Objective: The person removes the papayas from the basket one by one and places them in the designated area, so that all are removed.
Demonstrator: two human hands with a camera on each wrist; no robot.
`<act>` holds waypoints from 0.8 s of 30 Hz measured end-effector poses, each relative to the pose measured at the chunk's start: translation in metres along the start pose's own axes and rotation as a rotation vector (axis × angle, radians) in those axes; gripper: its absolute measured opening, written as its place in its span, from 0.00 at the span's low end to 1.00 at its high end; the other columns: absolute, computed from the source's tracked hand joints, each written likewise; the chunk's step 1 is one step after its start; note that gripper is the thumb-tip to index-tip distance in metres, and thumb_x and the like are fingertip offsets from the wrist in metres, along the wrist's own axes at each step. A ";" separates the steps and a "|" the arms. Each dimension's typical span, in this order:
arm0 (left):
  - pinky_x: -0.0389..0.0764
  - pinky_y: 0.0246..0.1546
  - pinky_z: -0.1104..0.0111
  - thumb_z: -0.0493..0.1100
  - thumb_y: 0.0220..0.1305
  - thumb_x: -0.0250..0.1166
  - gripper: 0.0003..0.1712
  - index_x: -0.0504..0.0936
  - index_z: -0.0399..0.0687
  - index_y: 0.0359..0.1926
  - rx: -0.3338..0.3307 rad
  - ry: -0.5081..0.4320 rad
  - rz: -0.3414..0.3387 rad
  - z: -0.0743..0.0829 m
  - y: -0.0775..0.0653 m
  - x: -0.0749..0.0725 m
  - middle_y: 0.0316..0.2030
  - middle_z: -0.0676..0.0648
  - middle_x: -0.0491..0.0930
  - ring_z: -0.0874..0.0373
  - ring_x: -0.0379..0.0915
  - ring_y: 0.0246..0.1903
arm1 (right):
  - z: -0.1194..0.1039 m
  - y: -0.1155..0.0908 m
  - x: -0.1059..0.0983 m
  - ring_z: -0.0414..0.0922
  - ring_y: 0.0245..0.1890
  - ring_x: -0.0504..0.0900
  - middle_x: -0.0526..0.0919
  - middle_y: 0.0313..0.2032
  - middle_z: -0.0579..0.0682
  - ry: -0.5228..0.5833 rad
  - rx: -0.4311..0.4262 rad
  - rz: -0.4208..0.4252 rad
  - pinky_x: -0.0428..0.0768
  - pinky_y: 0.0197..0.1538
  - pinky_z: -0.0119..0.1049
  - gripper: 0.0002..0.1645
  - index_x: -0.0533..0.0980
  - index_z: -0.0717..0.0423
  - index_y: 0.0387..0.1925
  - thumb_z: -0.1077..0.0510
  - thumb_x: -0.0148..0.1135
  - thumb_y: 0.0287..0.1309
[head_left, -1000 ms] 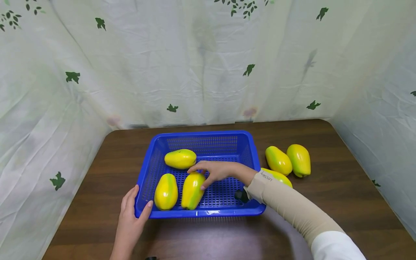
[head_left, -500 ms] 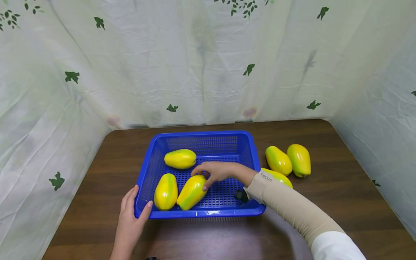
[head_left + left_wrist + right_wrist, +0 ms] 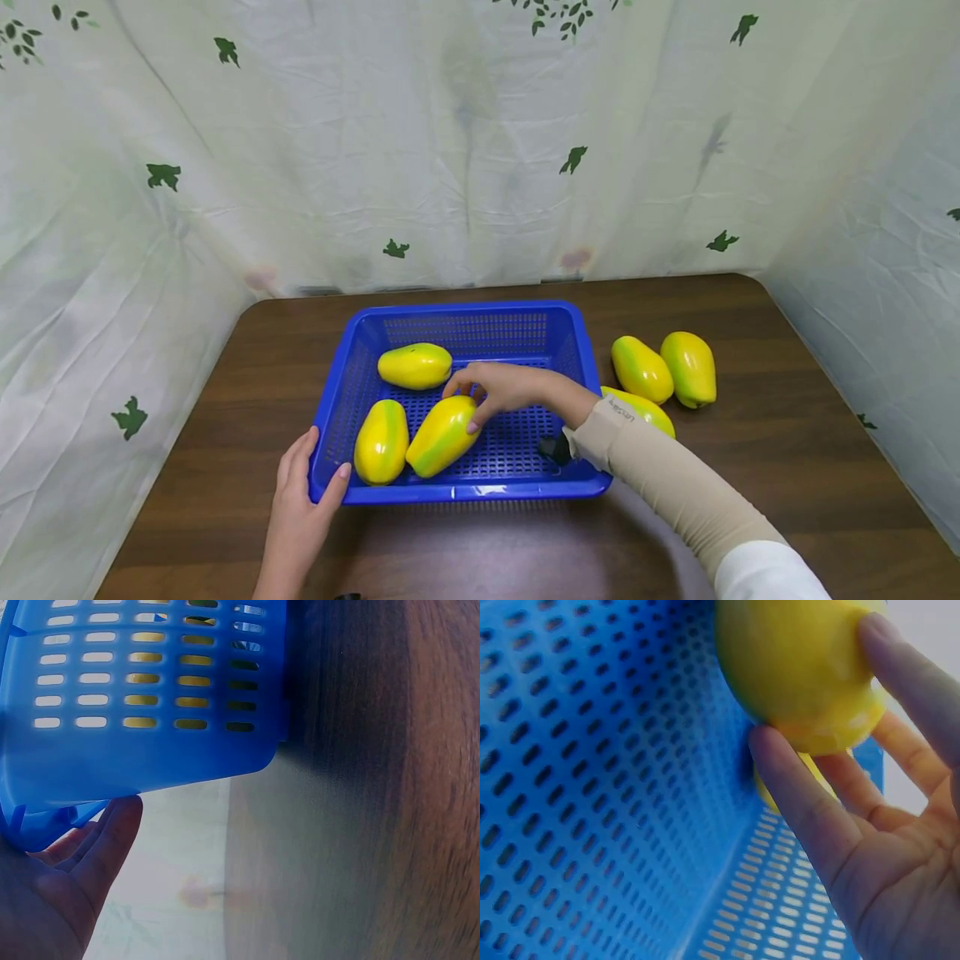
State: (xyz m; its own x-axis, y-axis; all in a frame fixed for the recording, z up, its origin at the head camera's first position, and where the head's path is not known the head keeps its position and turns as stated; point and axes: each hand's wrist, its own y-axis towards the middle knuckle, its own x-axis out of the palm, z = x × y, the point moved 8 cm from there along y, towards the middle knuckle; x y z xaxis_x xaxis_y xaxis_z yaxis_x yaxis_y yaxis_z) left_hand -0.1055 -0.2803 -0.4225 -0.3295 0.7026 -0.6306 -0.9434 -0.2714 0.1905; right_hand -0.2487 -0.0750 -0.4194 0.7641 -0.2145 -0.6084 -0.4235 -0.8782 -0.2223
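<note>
Right now, the right hand [image 3: 501, 390] grasps a yellow fruit [image 3: 442, 439] between thumb and fingers, inside the blue basket [image 3: 405, 495]; whether it touches the bottom, I cannot tell. The left hand [image 3: 303, 492] grips the basket's near left corner, thumb over the rim, fingers outside. A second fruit [image 3: 381, 442] lies just left of that one, a third fruit [image 3: 415, 367] farther back, and three more fruits [image 3: 642, 370] sit on the brown table [image 3: 795, 458], right of the basket.

Right grip [image 3: 892, 862] pinching a yellow fruit [image 3: 799, 671] — second fruit [image 3: 817, 774] partly hidden behind, slotted blue basket [image 3: 592, 817] beside
</note>
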 end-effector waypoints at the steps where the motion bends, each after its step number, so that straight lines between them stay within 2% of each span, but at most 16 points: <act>1: 0.61 0.50 0.42 0.44 0.58 0.61 0.37 0.57 0.38 0.65 0.001 -0.001 0.003 0.000 0.000 0.000 0.60 0.37 0.55 0.40 0.56 0.54 | -0.001 0.000 -0.001 0.43 0.45 0.73 0.72 0.44 0.44 0.005 -0.010 0.002 0.72 0.48 0.35 0.29 0.71 0.48 0.51 0.58 0.69 0.45; 5: 0.60 0.50 0.43 0.44 0.58 0.61 0.37 0.57 0.38 0.65 0.000 -0.005 0.004 0.000 0.001 0.000 0.60 0.37 0.55 0.41 0.56 0.54 | -0.006 -0.002 -0.003 0.43 0.45 0.73 0.73 0.45 0.44 0.025 -0.034 0.006 0.72 0.48 0.35 0.29 0.71 0.49 0.52 0.59 0.69 0.45; 10: 0.60 0.51 0.43 0.44 0.58 0.62 0.37 0.57 0.38 0.64 -0.004 -0.003 0.009 -0.001 0.000 0.000 0.61 0.37 0.55 0.41 0.56 0.54 | -0.010 -0.007 -0.008 0.45 0.46 0.72 0.72 0.46 0.47 0.095 -0.079 0.026 0.72 0.50 0.41 0.29 0.70 0.53 0.52 0.61 0.68 0.46; 18: 0.60 0.51 0.43 0.45 0.58 0.61 0.37 0.57 0.38 0.65 -0.012 0.003 0.004 -0.001 0.000 0.000 0.61 0.37 0.55 0.40 0.56 0.54 | -0.013 -0.015 -0.021 0.44 0.46 0.71 0.71 0.46 0.46 0.100 -0.117 0.128 0.70 0.51 0.42 0.30 0.70 0.50 0.52 0.57 0.69 0.45; 24: 0.60 0.50 0.42 0.46 0.59 0.61 0.37 0.56 0.38 0.65 -0.018 0.005 -0.007 -0.001 0.000 0.000 0.61 0.37 0.54 0.39 0.56 0.54 | -0.020 -0.025 -0.028 0.46 0.46 0.71 0.70 0.45 0.48 0.132 -0.154 0.207 0.74 0.46 0.35 0.30 0.70 0.51 0.52 0.56 0.70 0.44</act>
State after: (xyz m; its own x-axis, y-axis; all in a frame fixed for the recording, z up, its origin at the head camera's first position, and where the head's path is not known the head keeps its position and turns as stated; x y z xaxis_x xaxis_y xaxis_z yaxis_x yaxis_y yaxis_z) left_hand -0.1053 -0.2810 -0.4233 -0.3227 0.7015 -0.6354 -0.9448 -0.2786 0.1723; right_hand -0.2498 -0.0559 -0.3814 0.7302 -0.4408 -0.5221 -0.5059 -0.8623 0.0205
